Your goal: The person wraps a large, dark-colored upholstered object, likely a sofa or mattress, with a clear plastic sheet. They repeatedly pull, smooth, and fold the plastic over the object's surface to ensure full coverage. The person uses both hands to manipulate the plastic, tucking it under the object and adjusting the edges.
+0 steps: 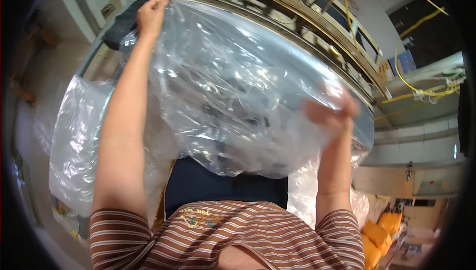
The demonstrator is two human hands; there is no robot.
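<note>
A large sheet of clear, crinkled plastic film (218,86) lies over the work table and hangs down its near edge towards my lap. At the far left, my left hand (151,17) has its fingers closed on the film's upper corner, the arm stretched out. My right hand (333,107) is at the right side of the film, smeared by motion. Whether its fingers grip the film cannot be made out. Glare and folds hide the film's lower layers. A dark bundle (119,29) sits just left of my left hand.
A long frame with wooden and metal rails (317,20) runs along the table's far side. More clear plastic (77,141) hangs at the left. Yellow cables (424,22) loop at the upper right. Orange bags (379,235) lie at the lower right.
</note>
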